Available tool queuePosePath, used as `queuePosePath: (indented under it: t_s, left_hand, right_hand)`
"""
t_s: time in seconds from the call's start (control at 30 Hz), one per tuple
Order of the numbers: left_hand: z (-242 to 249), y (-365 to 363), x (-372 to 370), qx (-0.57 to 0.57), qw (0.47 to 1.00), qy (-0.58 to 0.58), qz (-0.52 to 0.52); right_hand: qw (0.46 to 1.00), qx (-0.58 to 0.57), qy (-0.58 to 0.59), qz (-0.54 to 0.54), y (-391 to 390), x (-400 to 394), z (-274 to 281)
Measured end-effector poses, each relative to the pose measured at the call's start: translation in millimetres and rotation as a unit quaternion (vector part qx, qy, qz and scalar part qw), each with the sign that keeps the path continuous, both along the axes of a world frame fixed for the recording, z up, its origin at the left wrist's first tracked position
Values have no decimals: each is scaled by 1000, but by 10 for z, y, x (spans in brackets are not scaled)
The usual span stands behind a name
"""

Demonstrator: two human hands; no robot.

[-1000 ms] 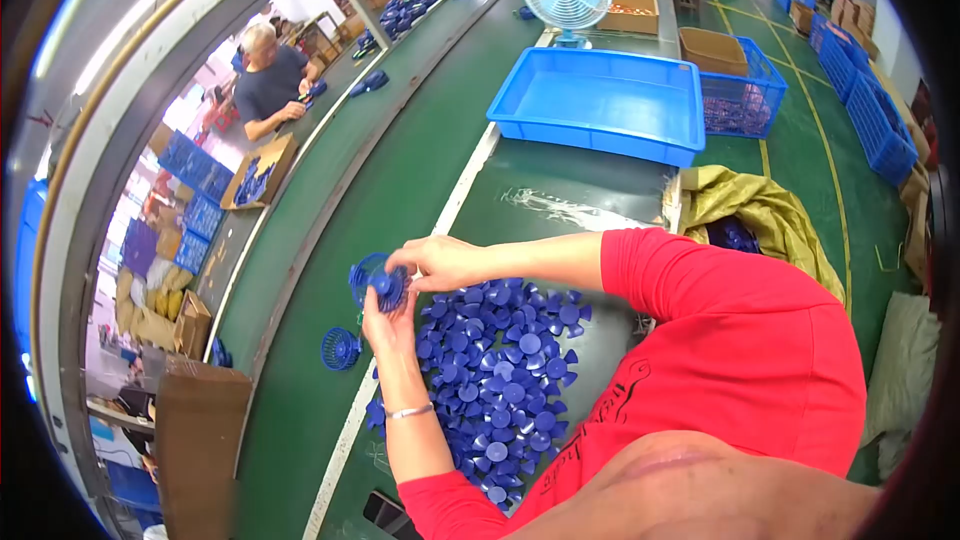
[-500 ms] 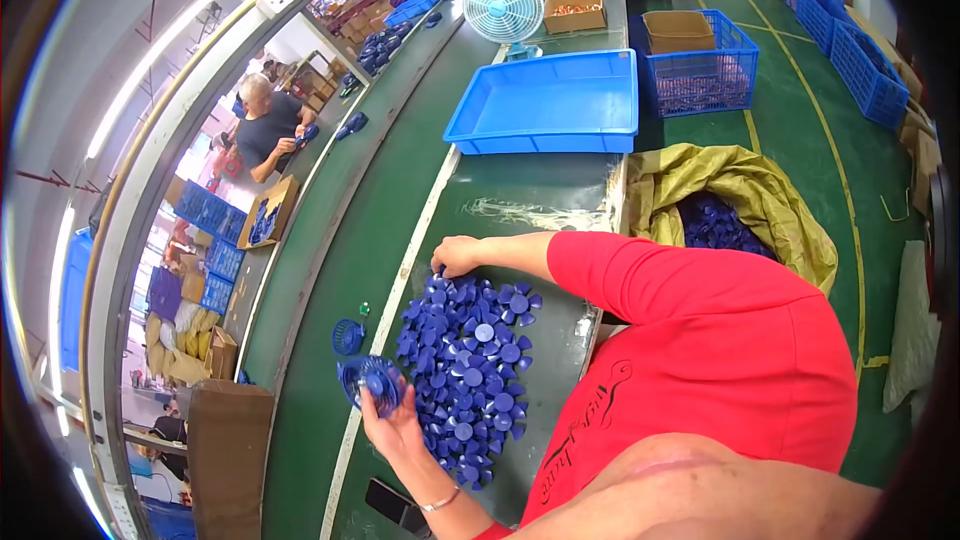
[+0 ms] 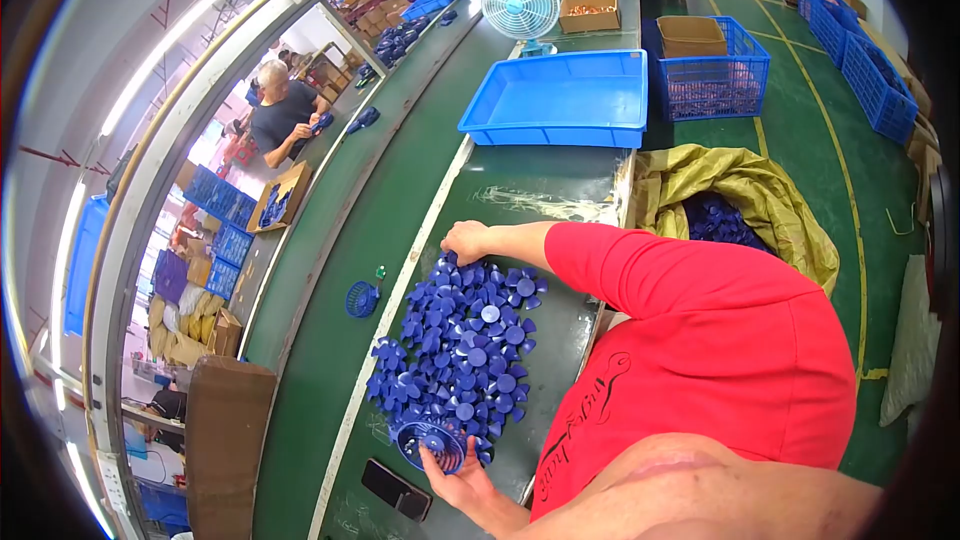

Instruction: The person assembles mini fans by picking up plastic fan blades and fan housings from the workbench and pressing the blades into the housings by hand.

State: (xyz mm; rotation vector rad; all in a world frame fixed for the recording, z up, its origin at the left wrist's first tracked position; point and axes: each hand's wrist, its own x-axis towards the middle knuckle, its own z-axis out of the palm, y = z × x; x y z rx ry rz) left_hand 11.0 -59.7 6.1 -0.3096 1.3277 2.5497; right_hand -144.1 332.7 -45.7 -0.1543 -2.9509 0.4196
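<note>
A large heap of small blue fan-shaped parts [image 3: 465, 340] lies on the green bench. At the heap's near end, my left hand [image 3: 465, 485] grips a round blue slotted basket-like part [image 3: 430, 443], thumb over its rim. My right hand [image 3: 465, 242] is at the far end of the heap with its fingers pinched together and pointing down; a bit of blue shows under the fingertips, too small to make out. Another round blue slotted part [image 3: 362, 299] sits on the green belt left of the heap, beside a small green piece [image 3: 381, 271].
A phone [image 3: 396, 489] lies near my left hand. Beyond the heap stand a blue tray [image 3: 560, 135], a fan [image 3: 520, 4] and a carton [image 3: 590, 12]. A yellow sack [image 3: 800, 230] is at right. A co-worker [image 3: 285, 110] works across the belt.
My left hand has moved nearer to me and right with the round part, to the heap's near end. More blue parts show at the heap's left side. The view has shifted slightly.
</note>
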Motion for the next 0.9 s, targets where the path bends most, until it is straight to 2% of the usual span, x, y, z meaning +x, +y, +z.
queuePosePath:
  t_s: [0.17,0.3,0.47,0.57,0.83,0.9]
  left_hand:
    - [-5,-110,-37,2,1000,-18,-1]
    - [-103,-174,-73,9,1000,2,-13]
    - [-130,-166,-72,23,999,19,-29]
    - [-205,-227,-61,34,999,19,-36]
    - [-347,-412,-58,72,997,22,-23]
    - [-308,-431,-61,70,997,24,-26]
  right_hand:
    - [997,40,-48,-38,-8,-97,66]
    - [987,159,-13,-7,-28,-22,300]
    - [983,116,-125,-68,52,103,254]
    - [989,121,-89,-11,99,145,208]
    - [985,132,-96,-58,68,194,163]
    - [988,143,-54,-35,151,182,159]
